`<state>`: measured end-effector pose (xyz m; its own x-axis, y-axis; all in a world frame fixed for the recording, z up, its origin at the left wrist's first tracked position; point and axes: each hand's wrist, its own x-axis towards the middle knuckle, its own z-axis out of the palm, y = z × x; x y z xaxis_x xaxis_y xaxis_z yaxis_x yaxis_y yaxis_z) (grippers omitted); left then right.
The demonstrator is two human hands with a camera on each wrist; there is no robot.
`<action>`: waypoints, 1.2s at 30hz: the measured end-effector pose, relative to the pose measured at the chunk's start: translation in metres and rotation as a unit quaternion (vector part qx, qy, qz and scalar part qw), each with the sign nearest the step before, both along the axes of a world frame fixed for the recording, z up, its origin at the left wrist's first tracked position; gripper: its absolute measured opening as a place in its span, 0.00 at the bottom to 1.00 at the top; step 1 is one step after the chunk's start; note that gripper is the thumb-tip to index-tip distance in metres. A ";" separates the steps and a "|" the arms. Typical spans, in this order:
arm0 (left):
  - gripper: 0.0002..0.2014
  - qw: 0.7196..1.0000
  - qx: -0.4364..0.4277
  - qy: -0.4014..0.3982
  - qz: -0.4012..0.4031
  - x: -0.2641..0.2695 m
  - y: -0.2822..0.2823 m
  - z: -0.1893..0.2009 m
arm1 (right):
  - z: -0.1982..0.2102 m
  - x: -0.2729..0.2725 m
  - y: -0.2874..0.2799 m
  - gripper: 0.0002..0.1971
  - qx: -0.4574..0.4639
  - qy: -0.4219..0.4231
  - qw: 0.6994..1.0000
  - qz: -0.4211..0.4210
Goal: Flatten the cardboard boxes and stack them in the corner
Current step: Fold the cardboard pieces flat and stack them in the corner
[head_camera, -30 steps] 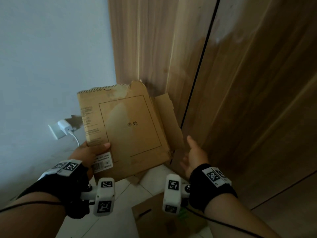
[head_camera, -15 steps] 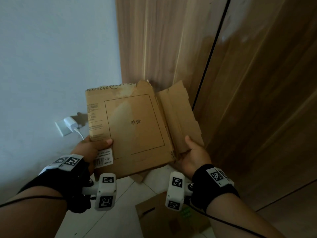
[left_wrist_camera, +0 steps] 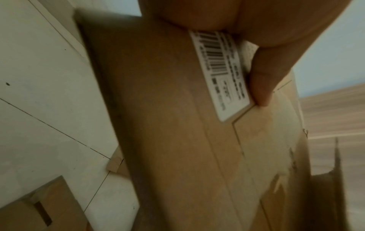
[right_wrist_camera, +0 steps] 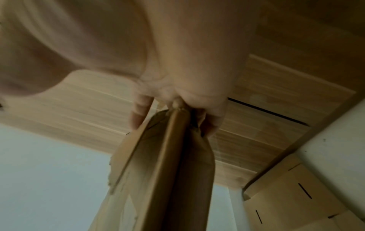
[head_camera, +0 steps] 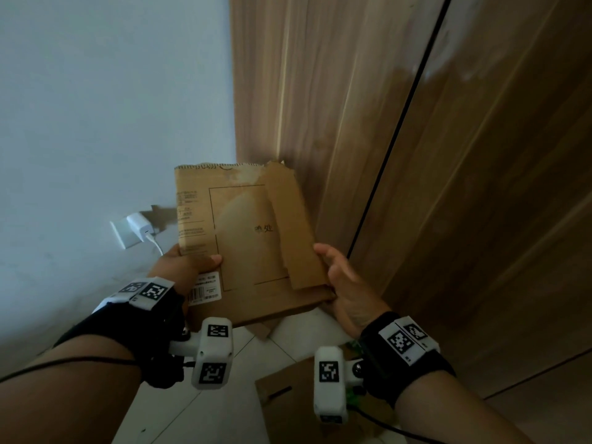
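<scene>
While the left hand (head_camera: 185, 267) pinches the flattened box (head_camera: 246, 248) at its labelled corner and the right hand (head_camera: 342, 283) clasps the folded flap (head_camera: 294, 232), held before the corner, that flap could spring open if released.

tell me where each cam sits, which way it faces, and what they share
Head: worn on the head, looking forward and down at the flattened box, left hand and right hand.
Left wrist: along the hand; thumb on the barcode label.
Right wrist: along the hand; fingers gripping the box edge.
Shared: the box, in all three.
</scene>
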<state>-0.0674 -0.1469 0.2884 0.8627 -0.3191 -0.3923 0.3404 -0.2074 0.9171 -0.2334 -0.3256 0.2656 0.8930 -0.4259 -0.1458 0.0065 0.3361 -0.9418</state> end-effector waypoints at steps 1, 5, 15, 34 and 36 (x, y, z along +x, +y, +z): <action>0.20 1.000 -0.005 -0.001 0.001 0.000 0.000 0.000 | 0.001 0.000 0.000 0.39 -0.021 0.013 1.000 -0.002; 0.15 0.999 -0.030 -0.002 -0.021 -0.001 -0.002 0.001 | 0.007 0.004 0.004 0.11 -0.095 0.066 0.991 -0.063; 0.11 0.998 -0.027 0.005 -0.060 0.008 0.001 -0.006 | -0.002 0.014 0.000 0.19 0.087 0.133 0.985 -0.063; 0.17 0.989 -0.033 0.132 -0.065 -0.028 -0.046 -0.017 | -0.024 0.037 0.047 0.17 -0.515 0.175 0.832 -0.111; 0.11 0.985 -0.052 0.162 -0.034 -0.027 -0.047 -0.019 | -0.023 0.038 0.048 0.17 -0.564 0.192 0.799 -0.085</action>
<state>-0.0947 -0.1941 0.2695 0.6728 -0.4245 -0.6059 0.6078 -0.1496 0.7798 -0.1959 -0.2773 0.2425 0.7896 -0.5903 0.1674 -0.3999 -0.7020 -0.5893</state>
